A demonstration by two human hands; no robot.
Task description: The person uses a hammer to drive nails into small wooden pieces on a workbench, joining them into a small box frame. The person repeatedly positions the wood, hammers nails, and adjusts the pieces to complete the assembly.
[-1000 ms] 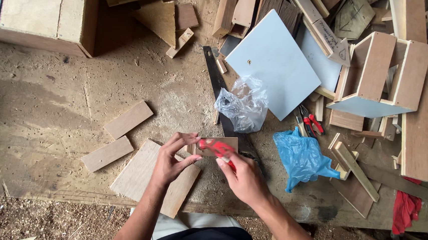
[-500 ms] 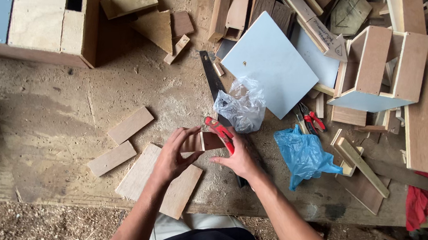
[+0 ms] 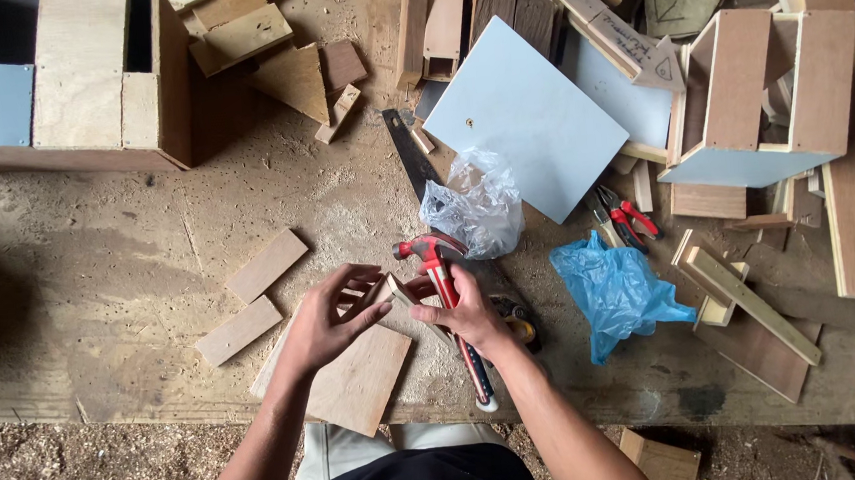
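Observation:
My left hand [image 3: 325,320] grips one end of a small wooden piece [image 3: 398,292] held just above a larger plywood board [image 3: 357,375] on the workbench. My right hand [image 3: 468,310] pinches the other end of that piece and also holds a red-handled claw hammer [image 3: 442,272], whose head points left and whose handle runs down toward the bench edge. The two hands meet over the board, near the front of the bench.
Two short wood strips [image 3: 251,297] lie to the left. A clear plastic bag [image 3: 474,210], a blue bag [image 3: 616,292], red pliers [image 3: 625,218], a saw blade [image 3: 410,161], a pale blue panel [image 3: 529,118], a box frame [image 3: 759,97] and scrap wood crowd the back and right.
The hammer has turned from lying flat across my hands to upright in my right hand. Both hands have closed on the small wooden piece over the board. The camera has shifted slightly.

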